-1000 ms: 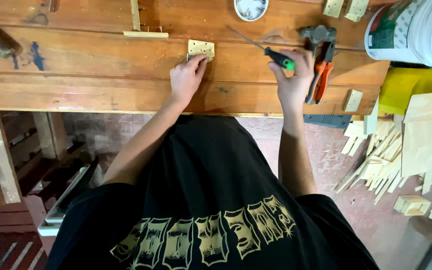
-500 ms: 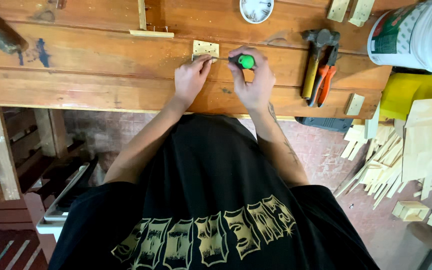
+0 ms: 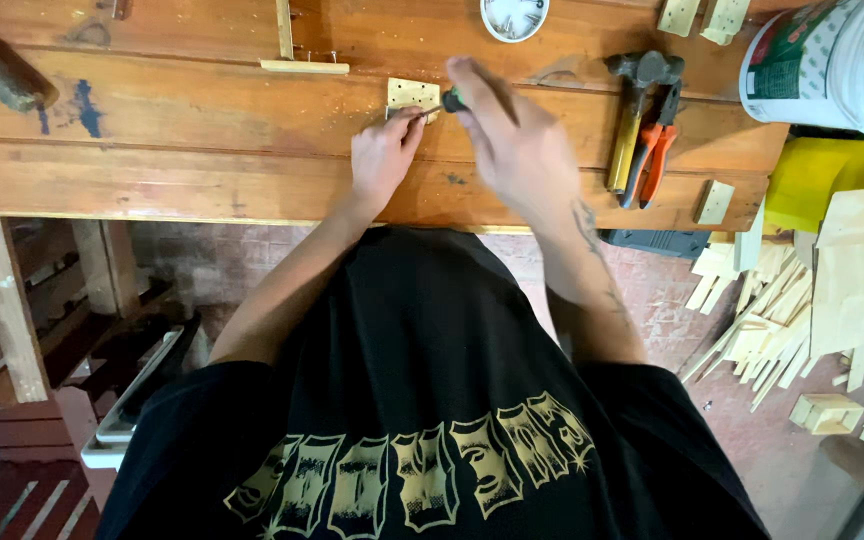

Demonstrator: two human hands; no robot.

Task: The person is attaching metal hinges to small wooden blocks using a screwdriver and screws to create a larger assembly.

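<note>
A small brass hinge plate (image 3: 409,94) lies flat on the wooden workbench (image 3: 202,120). My left hand (image 3: 382,158) rests just below it, fingertips pinched at the hinge's lower right corner, where a small screw may be held; it is too small to tell. My right hand (image 3: 512,140) is wrapped around a screwdriver (image 3: 452,99) with a green and black handle, held upright with its tip down at that same corner of the hinge. The screwdriver's shaft is mostly hidden by my fingers.
A hammer (image 3: 632,110) and orange-handled pliers (image 3: 655,150) lie to the right on the bench. A white bucket (image 3: 832,60) stands at the far right, a small round tin (image 3: 514,15) at the back. Wood offcuts (image 3: 762,310) litter the floor on the right.
My right hand carried the screwdriver from the right over to the hinge and turned it upright over the corner. My left hand stayed at the hinge.
</note>
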